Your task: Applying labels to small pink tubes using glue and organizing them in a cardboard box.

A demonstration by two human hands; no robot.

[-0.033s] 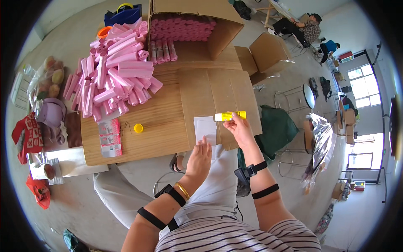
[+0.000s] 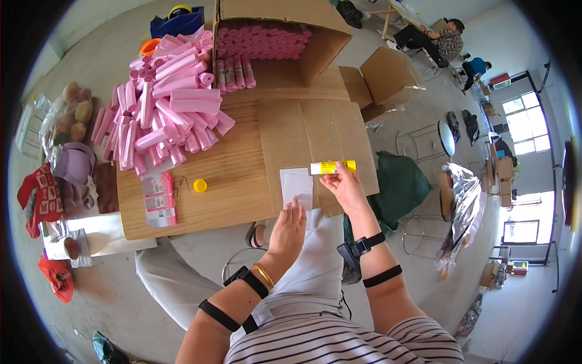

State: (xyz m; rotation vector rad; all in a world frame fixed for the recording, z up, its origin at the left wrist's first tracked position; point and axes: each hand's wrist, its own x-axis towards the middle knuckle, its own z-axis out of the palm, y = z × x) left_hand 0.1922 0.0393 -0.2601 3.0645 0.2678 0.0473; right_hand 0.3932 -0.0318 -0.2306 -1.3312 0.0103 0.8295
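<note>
A yellow glue stick (image 2: 333, 167) with a white end lies level in my right hand (image 2: 347, 189), pinched between thumb and fingers over the flattened cardboard (image 2: 327, 130). Beneath it and to its left is a small stack of white paper slips (image 2: 296, 182). The fingers of my left hand (image 2: 289, 229) are stretched out, their tips resting on the near part of the slips. A round yellow cap (image 2: 200, 185) sits on the wooden table further left. Beside it are a thin dark wire piece (image 2: 183, 181) and a strip of red and white printed labels (image 2: 159, 200).
Pink rolls (image 2: 173, 103) are heaped across the table's left side. An opened carton (image 2: 330, 51) with more pink rolls stands at the back; another box (image 2: 391, 76) is to its right. A blue tape dispenser (image 2: 179, 23) is behind the heap. Stools (image 2: 445, 139) stand right; people sit further off.
</note>
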